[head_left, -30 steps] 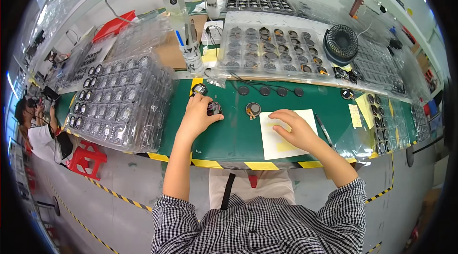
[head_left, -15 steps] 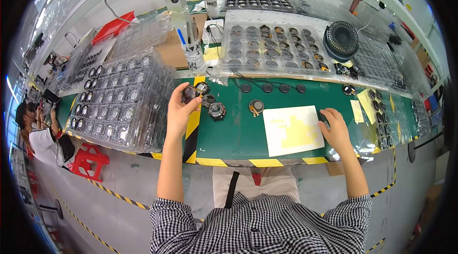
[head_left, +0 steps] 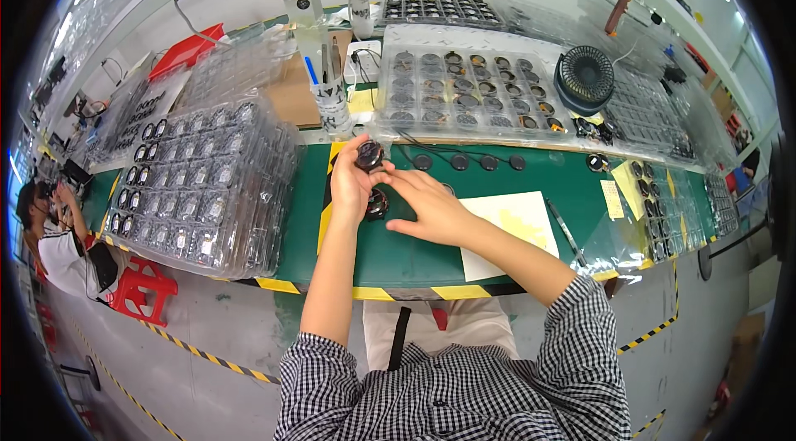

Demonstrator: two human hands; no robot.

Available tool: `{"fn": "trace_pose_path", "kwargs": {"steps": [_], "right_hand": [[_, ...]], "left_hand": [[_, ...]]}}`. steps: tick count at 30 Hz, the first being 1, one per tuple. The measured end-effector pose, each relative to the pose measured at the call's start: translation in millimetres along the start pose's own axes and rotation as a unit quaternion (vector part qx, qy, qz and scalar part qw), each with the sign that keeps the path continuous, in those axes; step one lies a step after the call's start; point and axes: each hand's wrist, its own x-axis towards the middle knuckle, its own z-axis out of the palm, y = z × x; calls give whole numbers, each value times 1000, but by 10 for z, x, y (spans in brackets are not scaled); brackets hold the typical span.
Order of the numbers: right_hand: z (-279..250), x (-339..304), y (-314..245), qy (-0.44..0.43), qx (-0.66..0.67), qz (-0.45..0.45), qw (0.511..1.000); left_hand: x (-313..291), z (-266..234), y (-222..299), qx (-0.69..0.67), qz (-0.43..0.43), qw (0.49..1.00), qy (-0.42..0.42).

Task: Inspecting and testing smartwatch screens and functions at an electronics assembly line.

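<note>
My left hand [head_left: 352,186] holds a dark round watch case [head_left: 369,156] between thumb and fingers, raised above the green bench [head_left: 431,267]. Close beside it, my right hand [head_left: 429,207] reaches across with fingers stretched out and the thumb apart; its fingertips are near the left thumb, and I cannot tell if they touch the case. Another round watch case [head_left: 377,205] lies on the bench, partly covered by my hands. A sheet of white paper with a yellow patch [head_left: 489,267] lies under my right forearm, with a pen [head_left: 565,230] to its right.
Stacked clear trays [head_left: 203,184] of round parts stand at the left. Behind lies a large clear tray [head_left: 464,122] of round parts, with a black fan [head_left: 585,80] at its right. Several black discs [head_left: 459,162] on cables lie before it. A pen holder [head_left: 332,109] stands farther back.
My right hand has left the pen beside the paper and come left to my left hand. The left hand, still holding the watch case, has shifted right.
</note>
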Motion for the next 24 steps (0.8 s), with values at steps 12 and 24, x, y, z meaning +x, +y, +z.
{"fn": "trace_pose_path", "kwargs": {"steps": [12,24], "right_hand": [[80,301,139,-50,127,65,989],[-738,-797,647,173,524,299,778]], "left_hand": [[-120,-25,167,41,20,999,21],[-133,802,-238,65,-140,982,-110]]}}
